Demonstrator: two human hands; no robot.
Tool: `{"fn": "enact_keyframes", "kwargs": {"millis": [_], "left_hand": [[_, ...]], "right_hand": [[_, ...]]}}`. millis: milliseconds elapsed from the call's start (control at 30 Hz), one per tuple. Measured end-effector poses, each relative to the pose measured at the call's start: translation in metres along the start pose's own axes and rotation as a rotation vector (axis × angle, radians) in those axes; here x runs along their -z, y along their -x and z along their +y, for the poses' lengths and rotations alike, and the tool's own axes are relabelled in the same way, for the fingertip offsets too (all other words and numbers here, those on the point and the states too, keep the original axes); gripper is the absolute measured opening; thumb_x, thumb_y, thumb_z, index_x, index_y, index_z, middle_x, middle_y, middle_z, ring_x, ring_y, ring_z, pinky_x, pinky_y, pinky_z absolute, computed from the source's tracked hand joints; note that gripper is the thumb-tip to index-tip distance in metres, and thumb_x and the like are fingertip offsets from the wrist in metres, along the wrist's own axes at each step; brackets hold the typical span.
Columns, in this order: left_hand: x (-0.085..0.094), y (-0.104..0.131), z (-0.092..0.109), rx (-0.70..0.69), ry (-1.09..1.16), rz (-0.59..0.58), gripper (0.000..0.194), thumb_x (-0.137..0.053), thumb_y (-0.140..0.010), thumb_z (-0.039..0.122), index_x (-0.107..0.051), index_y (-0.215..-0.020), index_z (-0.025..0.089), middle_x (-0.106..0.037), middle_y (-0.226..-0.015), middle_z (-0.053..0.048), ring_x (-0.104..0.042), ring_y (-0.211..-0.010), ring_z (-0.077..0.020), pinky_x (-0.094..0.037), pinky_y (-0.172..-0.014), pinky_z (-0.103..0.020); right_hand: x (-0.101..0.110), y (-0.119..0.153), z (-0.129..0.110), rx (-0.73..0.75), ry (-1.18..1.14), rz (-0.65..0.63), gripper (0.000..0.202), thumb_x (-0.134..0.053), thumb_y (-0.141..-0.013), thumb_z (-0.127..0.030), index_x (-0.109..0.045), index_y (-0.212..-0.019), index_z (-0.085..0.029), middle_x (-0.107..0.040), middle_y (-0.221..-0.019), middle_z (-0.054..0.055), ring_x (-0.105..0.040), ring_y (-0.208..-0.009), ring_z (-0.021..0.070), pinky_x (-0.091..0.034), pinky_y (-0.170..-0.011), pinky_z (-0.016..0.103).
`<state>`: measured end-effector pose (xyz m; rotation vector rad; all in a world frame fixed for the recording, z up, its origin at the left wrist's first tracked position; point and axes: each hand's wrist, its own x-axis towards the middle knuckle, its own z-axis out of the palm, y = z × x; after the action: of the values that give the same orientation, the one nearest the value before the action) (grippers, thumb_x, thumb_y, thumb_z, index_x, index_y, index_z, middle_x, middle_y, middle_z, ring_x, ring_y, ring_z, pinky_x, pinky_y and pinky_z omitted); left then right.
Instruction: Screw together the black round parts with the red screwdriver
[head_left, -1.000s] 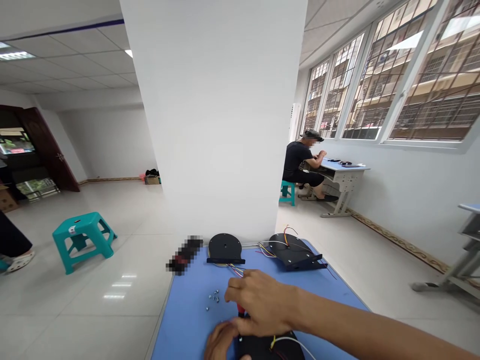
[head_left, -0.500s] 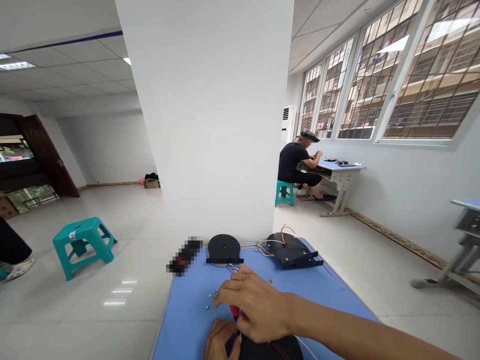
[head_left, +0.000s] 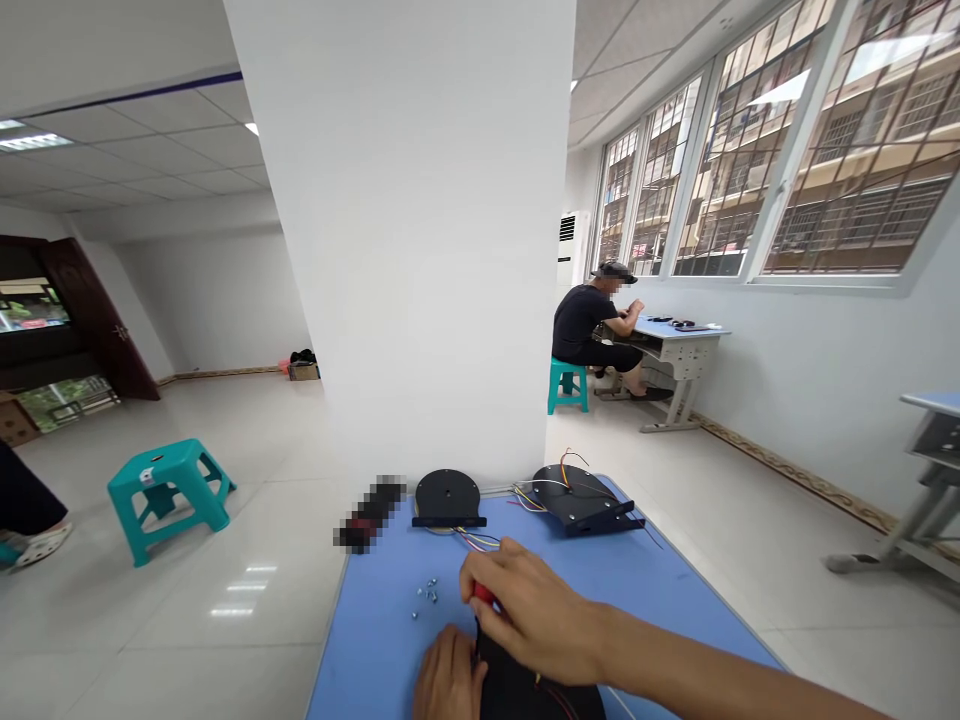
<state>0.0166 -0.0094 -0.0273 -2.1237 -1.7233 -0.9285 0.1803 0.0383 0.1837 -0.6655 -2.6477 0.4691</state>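
My right hand is closed around the red handle of a screwdriver, held above the near black plate; its tip is hidden by the hand. Beside it, at the bottom edge, my left hand grips the left edge of the black plate, fingers bent and close together. Thin dark red and white wires run over and beside this plate, which is partly cut off by the view. Several small silver screws lie loose on the blue tabletop, left of my right hand.
At the table's back stand a black round plate with a bracket and another black assembly with coloured wires. A blurred dark object lies at the back left corner. A white pillar rises behind. A person sits at another desk.
My right hand has shifted slightly right and turned around the screwdriver handle, uncovering the screws. My left hand stays by the plate's edge, its fingers now lying farther forward.
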Motion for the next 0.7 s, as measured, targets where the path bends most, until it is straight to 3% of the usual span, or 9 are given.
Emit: {"fn": "enact_keyframes", "kwargs": {"millis": [100, 167, 367, 500, 600, 700], "left_hand": [[0.006, -0.008, 0.002, -0.001, -0.082, 0.014, 0.045, -0.019, -0.102, 0.028, -0.060, -0.083, 0.021, -0.064, -0.074, -0.004, -0.067, -0.063, -0.0182, -0.054, -0.058, -0.028], [0.015, -0.015, 0.000, 0.052, -0.157, 0.034, 0.049, -0.015, -0.103, 0.028, -0.057, -0.078, 0.021, -0.061, -0.071, -0.003, -0.065, -0.060, -0.0169, -0.051, -0.054, -0.026], [0.032, -0.028, -0.023, 0.135, -0.328, 0.020, 0.046, -0.021, -0.100, 0.018, -0.061, -0.078, 0.019, -0.062, -0.072, -0.005, -0.063, -0.054, -0.0179, -0.044, -0.046, -0.025], [0.038, -0.030, -0.023, 0.139, -0.335, 0.018, 0.042, -0.026, -0.098, 0.017, -0.066, -0.087, 0.018, -0.066, -0.078, -0.007, -0.066, -0.060, -0.0214, -0.048, -0.051, -0.029], [0.051, -0.027, -0.008, 0.117, -0.180, 0.012, 0.039, -0.028, -0.100, 0.025, -0.066, -0.093, 0.021, -0.070, -0.084, -0.006, -0.068, -0.074, -0.0222, -0.054, -0.068, -0.035], [0.061, -0.014, 0.012, 0.032, 0.295, -0.153, 0.036, -0.038, -0.099, 0.047, -0.067, -0.101, 0.024, -0.073, -0.098, -0.006, -0.069, -0.092, -0.0201, -0.055, -0.085, -0.034]], "right_hand": [[0.011, 0.013, -0.001, -0.075, -0.126, 0.145, 0.016, -0.042, -0.083, -0.009, -0.050, -0.088, -0.022, -0.064, -0.083, 0.001, -0.053, -0.075, 0.0181, -0.041, -0.073, 0.031], [0.017, 0.024, -0.002, -0.120, -0.175, 0.178, 0.015, -0.042, -0.084, -0.010, -0.049, -0.085, -0.023, -0.063, -0.082, 0.000, -0.052, -0.075, 0.0179, -0.041, -0.070, 0.030], [0.011, 0.053, -0.009, -0.149, -0.195, 0.026, 0.019, -0.045, -0.077, -0.006, -0.052, -0.084, -0.022, -0.065, -0.077, -0.001, -0.054, -0.073, 0.0173, -0.042, -0.068, 0.028], [-0.001, 0.060, -0.011, -0.077, -0.198, 0.037, 0.018, -0.045, -0.078, -0.007, -0.051, -0.086, -0.022, -0.065, -0.079, -0.001, -0.055, -0.072, 0.0164, -0.044, -0.074, 0.029], [-0.006, 0.059, -0.012, -0.058, -0.221, 0.043, 0.016, -0.044, -0.079, -0.009, -0.050, -0.086, -0.022, -0.065, -0.080, 0.000, -0.056, -0.073, 0.0164, -0.045, -0.079, 0.030], [-0.008, 0.058, -0.011, -0.067, -0.198, 0.027, 0.014, -0.044, -0.081, -0.011, -0.050, -0.087, -0.023, -0.063, -0.079, 0.000, -0.056, -0.074, 0.0178, -0.045, -0.078, 0.031]]}}
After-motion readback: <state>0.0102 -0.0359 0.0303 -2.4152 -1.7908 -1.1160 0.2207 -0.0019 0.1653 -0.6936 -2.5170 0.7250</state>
